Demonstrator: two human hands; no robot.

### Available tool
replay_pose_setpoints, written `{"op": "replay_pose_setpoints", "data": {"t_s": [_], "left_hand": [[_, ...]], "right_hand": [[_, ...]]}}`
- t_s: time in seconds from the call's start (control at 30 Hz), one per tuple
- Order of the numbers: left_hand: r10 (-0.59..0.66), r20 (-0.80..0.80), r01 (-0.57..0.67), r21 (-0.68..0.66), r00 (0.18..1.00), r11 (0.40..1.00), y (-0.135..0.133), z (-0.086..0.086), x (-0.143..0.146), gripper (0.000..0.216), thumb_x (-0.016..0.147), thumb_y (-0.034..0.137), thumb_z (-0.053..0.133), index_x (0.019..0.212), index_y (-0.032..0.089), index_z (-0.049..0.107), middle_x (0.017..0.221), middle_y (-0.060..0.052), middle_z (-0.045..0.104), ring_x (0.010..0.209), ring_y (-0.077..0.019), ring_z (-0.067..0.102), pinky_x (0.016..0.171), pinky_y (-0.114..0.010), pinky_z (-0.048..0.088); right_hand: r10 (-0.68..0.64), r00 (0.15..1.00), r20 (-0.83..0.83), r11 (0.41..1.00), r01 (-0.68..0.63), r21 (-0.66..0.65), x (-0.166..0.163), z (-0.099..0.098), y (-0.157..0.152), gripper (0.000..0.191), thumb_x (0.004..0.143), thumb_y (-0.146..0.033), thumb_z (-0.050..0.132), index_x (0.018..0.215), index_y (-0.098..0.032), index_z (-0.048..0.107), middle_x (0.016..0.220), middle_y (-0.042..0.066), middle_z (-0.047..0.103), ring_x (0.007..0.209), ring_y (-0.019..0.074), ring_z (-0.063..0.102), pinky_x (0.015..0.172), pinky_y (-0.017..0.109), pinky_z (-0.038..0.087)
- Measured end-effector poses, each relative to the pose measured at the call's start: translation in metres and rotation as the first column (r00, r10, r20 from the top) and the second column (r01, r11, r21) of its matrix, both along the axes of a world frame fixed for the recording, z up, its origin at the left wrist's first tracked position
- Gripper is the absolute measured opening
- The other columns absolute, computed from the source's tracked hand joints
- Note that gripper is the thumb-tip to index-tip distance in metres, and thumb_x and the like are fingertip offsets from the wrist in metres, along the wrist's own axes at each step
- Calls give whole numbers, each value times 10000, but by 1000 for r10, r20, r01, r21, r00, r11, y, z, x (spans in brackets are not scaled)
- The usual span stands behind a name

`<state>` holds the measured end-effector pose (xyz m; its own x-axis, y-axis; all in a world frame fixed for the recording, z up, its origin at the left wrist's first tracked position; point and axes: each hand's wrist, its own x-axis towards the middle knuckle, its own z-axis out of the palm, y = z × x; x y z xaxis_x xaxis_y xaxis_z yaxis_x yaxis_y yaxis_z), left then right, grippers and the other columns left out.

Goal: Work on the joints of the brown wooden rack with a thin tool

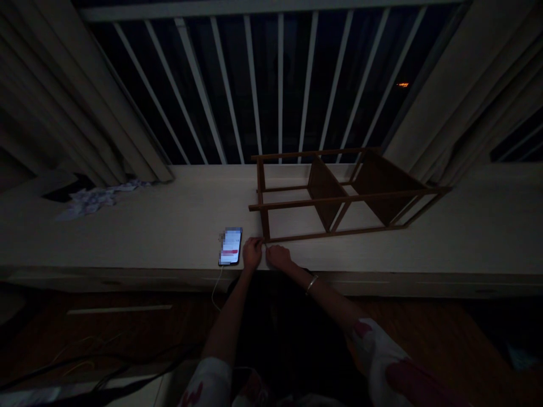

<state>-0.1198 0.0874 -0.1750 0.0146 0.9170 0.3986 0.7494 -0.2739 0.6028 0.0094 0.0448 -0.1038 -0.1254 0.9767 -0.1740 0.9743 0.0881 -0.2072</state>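
Observation:
A brown wooden shelf frame (326, 195) lies on its side on the pale windowsill (186, 220), its open-legged end toward the left. My left hand (253, 253) is at the near corner of that end, fingers pinched together by the wood. Close on its right is my right hand (278, 257), curled into a fist, with a small thin thing seeming to show between the two hands. Dim light keeps me from making out what either hand grips. Just left of my left hand lies a phone (230, 247) with a lit screen and a white cable (218, 288).
White window bars (280, 85) rise behind the sill, with curtains (462, 113) at both sides. A crumpled patterned cloth (91, 200) lies at the sill's left. Dark cables (139, 357) run above the floor at lower left, near a pale strip (119, 310).

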Motion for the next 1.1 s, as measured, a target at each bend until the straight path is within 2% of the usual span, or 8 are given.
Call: {"op": "replay_pose_setpoints", "data": {"t_s": [0.6,1.1], "left_hand": [[-5,10,5,-2,1000,1000,1,-2,-1,276,847,302,397,973,197,619,974,-77,594,923,-185,533,856,-340,408],[-20,9,19,23,1000,1000,1,-3,-2,279,852,307,394,970,195,620,960,-73,600,911,-185,538,840,-326,415]], "right_hand": [[118,993,12,992,-118,32,-5,1,-1,382,911,-289,300,976,-140,645,979,163,665,933,251,624,783,372,460],[97,994,49,994,-99,45,-6,3,-2,394,920,-268,273,988,-140,639,982,169,662,924,258,629,768,378,470]]}}
